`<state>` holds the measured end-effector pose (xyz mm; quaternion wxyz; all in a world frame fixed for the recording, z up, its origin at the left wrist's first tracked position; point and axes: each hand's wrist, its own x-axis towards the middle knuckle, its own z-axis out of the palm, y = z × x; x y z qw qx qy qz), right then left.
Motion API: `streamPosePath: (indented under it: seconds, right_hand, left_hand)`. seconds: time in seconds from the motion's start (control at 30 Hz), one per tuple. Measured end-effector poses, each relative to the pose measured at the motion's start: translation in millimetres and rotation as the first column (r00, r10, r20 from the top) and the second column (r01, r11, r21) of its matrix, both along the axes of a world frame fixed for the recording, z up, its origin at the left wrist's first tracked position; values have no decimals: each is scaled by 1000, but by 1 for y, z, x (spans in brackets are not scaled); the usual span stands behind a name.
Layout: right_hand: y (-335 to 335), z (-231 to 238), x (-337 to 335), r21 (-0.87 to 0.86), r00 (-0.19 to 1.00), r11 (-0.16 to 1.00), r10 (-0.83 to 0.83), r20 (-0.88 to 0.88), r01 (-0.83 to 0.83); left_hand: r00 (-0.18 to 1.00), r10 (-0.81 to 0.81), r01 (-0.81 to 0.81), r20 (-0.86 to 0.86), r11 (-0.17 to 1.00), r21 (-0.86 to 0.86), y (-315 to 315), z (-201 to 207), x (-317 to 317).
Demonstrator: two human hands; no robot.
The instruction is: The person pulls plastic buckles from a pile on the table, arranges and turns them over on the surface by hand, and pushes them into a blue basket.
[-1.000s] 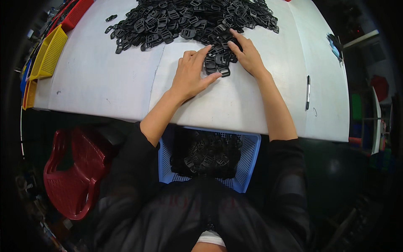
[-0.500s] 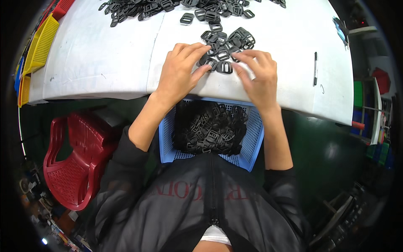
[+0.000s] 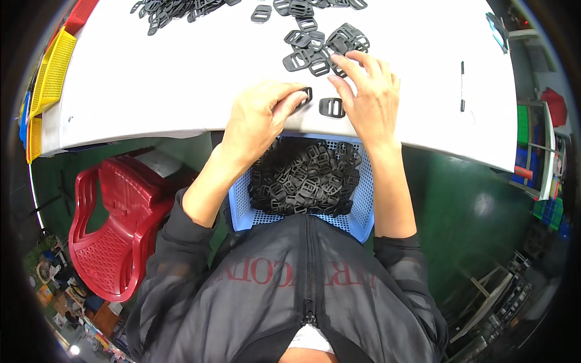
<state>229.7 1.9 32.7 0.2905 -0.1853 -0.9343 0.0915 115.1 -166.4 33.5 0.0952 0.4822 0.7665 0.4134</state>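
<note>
My left hand [image 3: 261,115] pinches a black plastic strap buckle [image 3: 307,95] between thumb and fingers, just above the white tabletop near its front edge. My right hand [image 3: 372,97] has its fingers apart, thumb and forefinger beside the nearer end of a small group of black buckles [image 3: 298,59]. Whether its fingertips touch one of them is hard to tell. Between my hands a single slider buckle [image 3: 331,107] with two slots lies flat on the table. Below the table edge a blue basket [image 3: 365,199] holds a heap of similar black buckles [image 3: 305,178].
More buckles [image 3: 172,12] are piled at the table's far side. A pen [image 3: 463,86] lies to the right on the white table [image 3: 151,78], with a pair of snips [image 3: 497,31] at the far right edge. Yellow baskets [image 3: 53,69] stand at left; a red plastic chair [image 3: 118,224] is below them.
My left hand has drawn one buckle toward me, away from the group, and holds it tilted. The single flat buckle now lies farther from the others. My right hand stays near the group.
</note>
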Motion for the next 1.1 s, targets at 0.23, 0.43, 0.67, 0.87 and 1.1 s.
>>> streamPosePath:
  seconds: [0.23,0.43,0.67,0.87,1.1]
  right_hand:
    - [-3,17,33,13,985,991,-132,110,131]
    - [5,8,-9,-49,1000,999,16,2,-16]
    - [12,12,9,149,988,988,-70,140,49]
    - [-13,8,-10,-10,999,1000,15,40,-15]
    - [-20,4,-27,-105,996,992,73,55,-67]
  left_hand:
    - [952,123,-90,-280,988,129,19,-2,-21]
    - [944,94,-44,-317,986,162,25,-5,-31]
    - [955,134,-131,-263,991,29,19,1,-51]
    - [874,-63,98,-481,994,48,46,-14,-75]
    - [889,53,-83,-456,996,-45,11,1,-65]
